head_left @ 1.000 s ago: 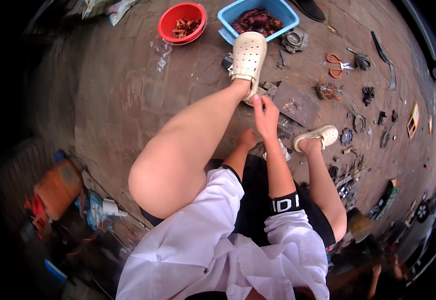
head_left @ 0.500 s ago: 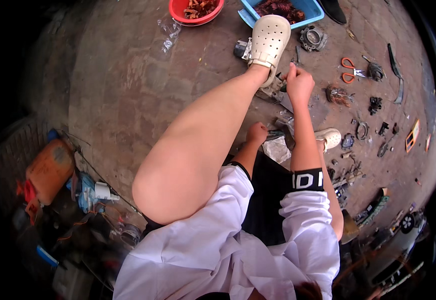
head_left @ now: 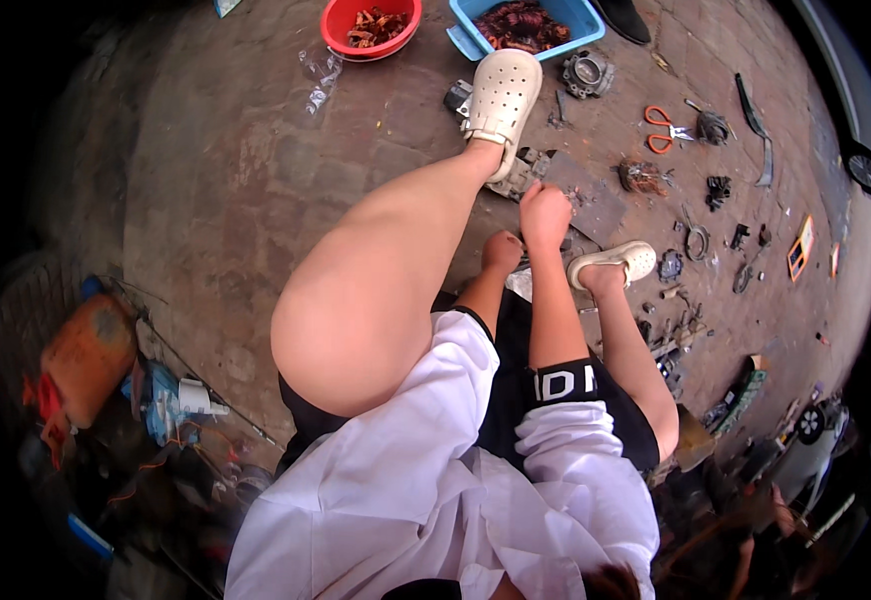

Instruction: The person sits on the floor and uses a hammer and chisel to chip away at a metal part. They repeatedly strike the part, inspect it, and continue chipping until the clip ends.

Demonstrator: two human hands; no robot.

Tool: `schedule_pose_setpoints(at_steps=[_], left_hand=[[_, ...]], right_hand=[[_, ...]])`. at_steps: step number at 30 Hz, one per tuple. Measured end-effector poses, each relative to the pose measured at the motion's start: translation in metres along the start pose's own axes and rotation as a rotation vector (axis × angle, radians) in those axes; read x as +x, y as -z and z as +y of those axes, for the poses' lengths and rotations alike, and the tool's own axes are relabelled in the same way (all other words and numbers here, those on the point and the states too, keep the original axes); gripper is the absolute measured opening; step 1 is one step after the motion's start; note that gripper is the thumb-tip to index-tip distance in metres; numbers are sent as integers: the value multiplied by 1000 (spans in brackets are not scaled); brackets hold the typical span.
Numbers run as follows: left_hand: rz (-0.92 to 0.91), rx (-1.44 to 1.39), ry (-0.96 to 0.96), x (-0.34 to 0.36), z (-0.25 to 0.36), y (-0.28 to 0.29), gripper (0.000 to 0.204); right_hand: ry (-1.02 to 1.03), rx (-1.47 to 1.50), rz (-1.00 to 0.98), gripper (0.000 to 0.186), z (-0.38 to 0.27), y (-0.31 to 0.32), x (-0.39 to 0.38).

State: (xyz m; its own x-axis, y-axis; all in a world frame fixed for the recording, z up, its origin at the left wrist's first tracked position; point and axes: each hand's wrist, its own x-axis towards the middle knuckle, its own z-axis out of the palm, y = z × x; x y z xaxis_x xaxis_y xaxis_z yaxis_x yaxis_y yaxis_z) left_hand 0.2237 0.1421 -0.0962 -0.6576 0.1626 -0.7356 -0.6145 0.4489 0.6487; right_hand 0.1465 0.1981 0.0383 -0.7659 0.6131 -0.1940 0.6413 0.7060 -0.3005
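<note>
Below the cream clog [head_left: 504, 90] on my raised foot, my right hand [head_left: 546, 215] is curled closed over a worn metal assembly with a flat grey plate [head_left: 601, 200]. My left hand [head_left: 502, 252] is closed just left of and slightly below it, between my legs. Whatever either hand holds is hidden by the fingers and knuckles. A pale block [head_left: 519, 285] shows partly under my forearms. My other clog [head_left: 624, 262] rests on the paving to the right.
A red basin [head_left: 376, 45] and blue tub [head_left: 516, 30] hold reddish scrap. Orange-handled shears [head_left: 661, 130], copper windings [head_left: 641, 175] and several metal parts [head_left: 696, 242] lie to the right. An orange container [head_left: 91, 360] is at left; a car [head_left: 870, 120] stands far right.
My right hand left the clog's heel, reached to its right, then came back down toward my left hand. My left hand has risen slightly closer to it. The view has shifted too.
</note>
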Motion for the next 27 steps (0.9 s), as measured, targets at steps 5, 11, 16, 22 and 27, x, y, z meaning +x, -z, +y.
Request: schedule_pose_setpoints(at_steps=[5,11,16,22,27], left_hand=[[-57,-374,179,-14,7,2,15],[-68,-329,157,-28,25,13,25],[-72,-480,204,-56,53,43,27],[-18,-545,328,-57,36,62,17],[98,-524,434,-70,-27,72,18]], right_hand=[[-332,499,-298,36,16,-10,8],[-102,253,-147,37,25,-16,-5],[-288,512,-277,38,5,3,-19],[-238,434,-91,36,12,-34,-70],[-545,926,-324,28,45,-98,-118]])
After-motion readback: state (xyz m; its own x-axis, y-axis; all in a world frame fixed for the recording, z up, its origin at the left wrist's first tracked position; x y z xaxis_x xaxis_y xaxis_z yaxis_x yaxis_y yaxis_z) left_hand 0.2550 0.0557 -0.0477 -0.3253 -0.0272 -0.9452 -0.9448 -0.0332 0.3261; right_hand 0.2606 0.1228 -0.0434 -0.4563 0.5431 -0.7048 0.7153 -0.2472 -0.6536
